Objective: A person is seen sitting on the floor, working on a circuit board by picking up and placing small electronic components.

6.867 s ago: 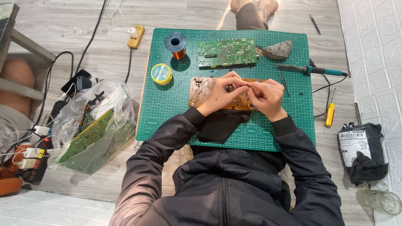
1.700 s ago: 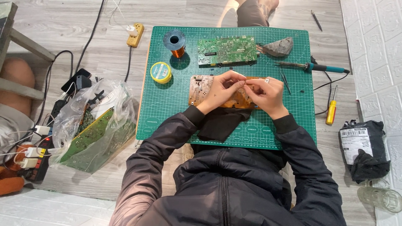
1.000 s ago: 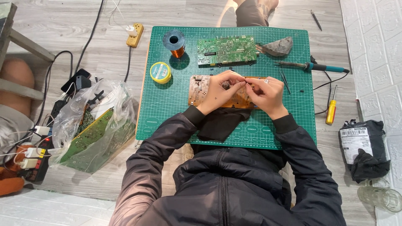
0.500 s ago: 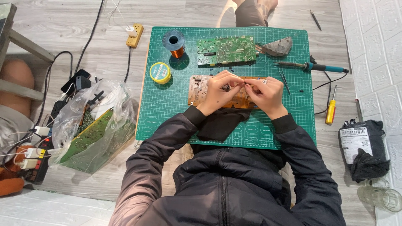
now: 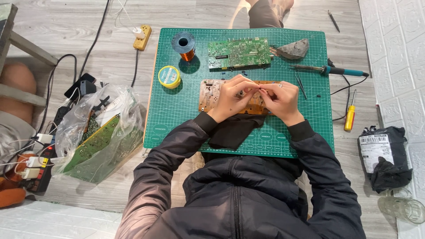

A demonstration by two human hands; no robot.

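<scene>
Both hands working over a brown circuit board on a green cutting mat.

The left hand (image 5: 232,95) and right hand (image 5: 279,98) rest on the brown circuit board (image 5: 210,95), mid-mat, much as half a second earlier. Their fingers are pinched narrow and meet over it; what they pinch is too small to tell. The cutting mat (image 5: 177,115) lies bare left of the board; the tweezers (image 5: 300,86) and soldering iron (image 5: 327,70) lie near on the right.
</scene>
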